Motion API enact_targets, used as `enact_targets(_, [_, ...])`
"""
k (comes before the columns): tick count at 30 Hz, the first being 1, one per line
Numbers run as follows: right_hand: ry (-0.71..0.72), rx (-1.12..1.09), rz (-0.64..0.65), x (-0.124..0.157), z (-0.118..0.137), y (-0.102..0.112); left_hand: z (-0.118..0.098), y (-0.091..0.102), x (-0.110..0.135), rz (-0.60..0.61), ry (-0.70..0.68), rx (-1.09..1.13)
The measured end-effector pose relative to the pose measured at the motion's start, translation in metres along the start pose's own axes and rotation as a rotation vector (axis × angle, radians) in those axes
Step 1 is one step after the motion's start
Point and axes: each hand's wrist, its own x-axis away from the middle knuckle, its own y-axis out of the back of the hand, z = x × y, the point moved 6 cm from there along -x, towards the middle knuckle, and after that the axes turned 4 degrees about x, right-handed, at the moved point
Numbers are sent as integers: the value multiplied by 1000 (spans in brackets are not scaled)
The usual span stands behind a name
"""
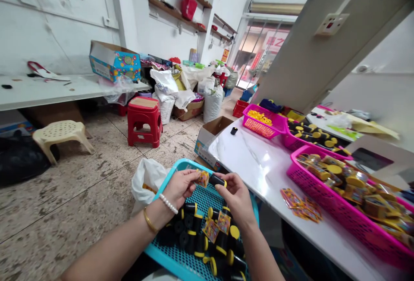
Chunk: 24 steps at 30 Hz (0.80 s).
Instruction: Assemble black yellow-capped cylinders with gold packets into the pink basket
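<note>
Messy workshop floor (80,194) behind, left hand (181,187) pinches a flimsy sticker (203,178), right hand (238,200) grips a light-looking, stiff black tube (217,180) mid-body.

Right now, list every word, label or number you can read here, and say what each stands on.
Nothing reads clearly enough to quote.
Sign at the room's far end: red characters, too blurred.
Colourful box on the left bench: print too small.
Small card in the left hand: print too small.
Black roller in the right hand: no text visible.
Cards on the white table: print too small.
</note>
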Motion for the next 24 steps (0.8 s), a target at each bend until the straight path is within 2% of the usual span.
enact_targets(5, [44,61,48,0,-1,-2,0,-10,0,62,5,-12])
enact_targets(10, [162,378,-7,7,6,3,6,-13,2,82,25,-41])
enact_targets(13, [202,447,4,11,12,1,7,-14,2,91,16,-58])
enact_targets(15, [188,396,-8,12,11,1,7,-14,2,107,5,-71])
enact_targets(20, [49,134,-51,9,-2,6,12,-10,1,90,5,-148])
enact_targets(24, [34,43,-40,10,3,7,14,-9,1,71,26,-105])
